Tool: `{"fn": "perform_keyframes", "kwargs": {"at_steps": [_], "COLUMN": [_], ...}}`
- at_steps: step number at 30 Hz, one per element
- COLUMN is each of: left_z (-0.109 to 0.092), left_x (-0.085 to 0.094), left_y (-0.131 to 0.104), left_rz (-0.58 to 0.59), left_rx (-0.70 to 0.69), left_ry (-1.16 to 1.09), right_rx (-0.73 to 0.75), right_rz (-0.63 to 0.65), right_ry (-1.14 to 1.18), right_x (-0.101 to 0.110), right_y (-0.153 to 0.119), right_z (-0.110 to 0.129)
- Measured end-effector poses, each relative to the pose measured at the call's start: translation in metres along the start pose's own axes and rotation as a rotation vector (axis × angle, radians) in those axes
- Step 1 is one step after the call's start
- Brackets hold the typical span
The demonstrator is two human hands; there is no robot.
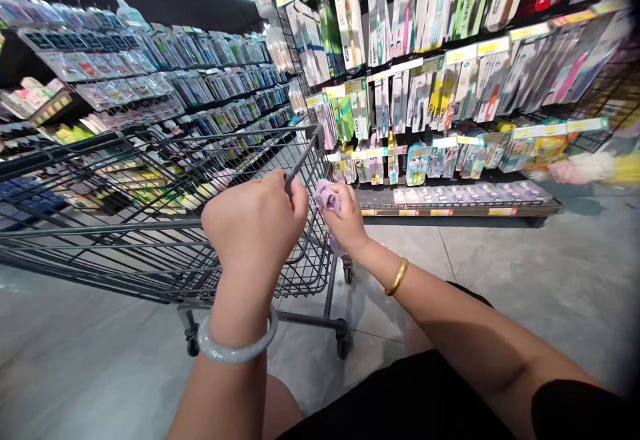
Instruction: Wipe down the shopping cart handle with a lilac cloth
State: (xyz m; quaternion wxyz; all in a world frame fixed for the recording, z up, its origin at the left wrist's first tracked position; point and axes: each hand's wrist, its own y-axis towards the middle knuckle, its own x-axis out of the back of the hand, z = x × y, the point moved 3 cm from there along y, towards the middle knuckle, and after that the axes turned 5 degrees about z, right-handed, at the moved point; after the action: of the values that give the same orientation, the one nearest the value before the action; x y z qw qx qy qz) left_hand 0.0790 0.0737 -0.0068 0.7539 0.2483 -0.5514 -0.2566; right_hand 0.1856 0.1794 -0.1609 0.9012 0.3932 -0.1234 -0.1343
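Two hands were at one end of a wire cart (307, 320). Left hand (255, 217): fingers clenched round the dark handle (301, 159), probably to steady the cart. Right hand (347, 217): fingers grasping a purple cloth (327, 197) beside the handle, bunched, likely to fit the grip; contact with cart unclear. Toothbrush packs (350, 27) hung beyond, presumably so fronts showed.

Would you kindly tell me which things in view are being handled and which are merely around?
Being handled:
- shopping cart, gripped by the left hand
- purple cloth-like item, in the right hand

Merely around:
- packs on the right-side rack
- packs on the left-side shelves
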Motion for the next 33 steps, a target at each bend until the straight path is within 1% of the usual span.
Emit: {"fn": "perform_keyframes", "kwargs": {"at_steps": [1,2,3,5,6,7,8,10,11,13,14,15,16,17,21,23,24,25,27,29,30,31,32,33], "left_z": [0.0,0.0,0.001,0.002,0.002,0.003,0.004,0.005,0.005,0.006,0.007,0.008,0.009,0.01,0.018,0.023,0.025,0.027,0.032,0.036,0.038,0.04,0.042,0.043], "left_x": [-0.002,-0.003,-0.005,-0.008,-0.009,-0.011,-0.013,-0.016,-0.017,-0.02,-0.021,-0.021,-0.022,-0.022,-0.025,-0.027,-0.027,-0.028,-0.029,-0.029,-0.029,-0.028,-0.028,-0.028], "left_y": [0.002,0.003,0.004,0.007,0.008,0.009,0.011,0.013,0.015,0.017,0.018,0.019,0.02,0.021,0.022,0.022,0.021,0.021,0.021,0.02,0.02,0.02,0.019,0.018], "left_rz": [-0.001,-0.004,-0.006,-0.008,-0.006,-0.003,0.0,0.009,0.012,0.016,0.018,0.022,0.029,0.039,0.07,0.077,0.084,0.095,0.124,0.149,0.159,0.169,0.177,0.182], "left_rx": [0.002,0.004,0.003,0.003,0.006,0.01,0.014,0.019,0.019,0.015,0.016,0.019,0.023,0.029,0.063,0.078,0.08,0.077,0.068,0.068,0.076,0.084,0.091,0.093], "left_ry": [-0.004,-0.009,-0.013,-0.018,-0.017,-0.014,-0.01,0.0,0.004,0.01,0.01,0.009,0.009,0.011,0.029,0.037,0.039,0.038,0.031,0.025,0.023,0.024,0.026,0.031], "right_rx": [-0.051,-0.049,0.003,0.178,0.257,0.312,0.337,0.305,0.246,0.034,-0.08,-0.162,-0.194,-0.178,0.105,0.194,0.22,0.226,0.163,0.017,-0.052,-0.084,-0.062,0.007], "right_rz": [-0.018,-0.018,-0.001,0.057,0.084,0.104,0.117,0.145,0.154,0.142,0.131,0.129,0.137,0.153,0.203,0.244,0.281,0.318,0.36,0.329,0.293,0.262,0.247,0.247], "right_ry": [0.016,0.042,0.068,0.089,0.077,0.051,0.021,-0.029,-0.045,-0.063,-0.064,-0.06,-0.052,-0.042,-0.025,-0.055,-0.077,-0.1,-0.129,-0.136,-0.132,-0.121,-0.101,-0.081], "right_x": [0.001,0.001,0.002,0.001,0.001,0.0,-0.002,-0.006,-0.008,-0.011,-0.013,-0.014,-0.016,-0.017,-0.019,-0.019,-0.02,-0.02,-0.021,-0.021,-0.02,-0.021,-0.022,-0.024], "right_y": [0.0,-0.001,-0.003,-0.009,-0.013,-0.016,-0.018,-0.019,-0.018,-0.014,-0.013,-0.013,-0.014,-0.015,-0.027,-0.032,-0.033,-0.032,-0.029,-0.024,-0.023,-0.023,-0.024,-0.027], "right_z": [0.003,0.012,0.025,0.054,0.063,0.068,0.066,0.047,0.032,0.001,-0.01,-0.015,-0.015,-0.009,0.035,0.042,0.039,0.032,0.011,-0.008,-0.011,-0.009,-0.002,0.01]}}
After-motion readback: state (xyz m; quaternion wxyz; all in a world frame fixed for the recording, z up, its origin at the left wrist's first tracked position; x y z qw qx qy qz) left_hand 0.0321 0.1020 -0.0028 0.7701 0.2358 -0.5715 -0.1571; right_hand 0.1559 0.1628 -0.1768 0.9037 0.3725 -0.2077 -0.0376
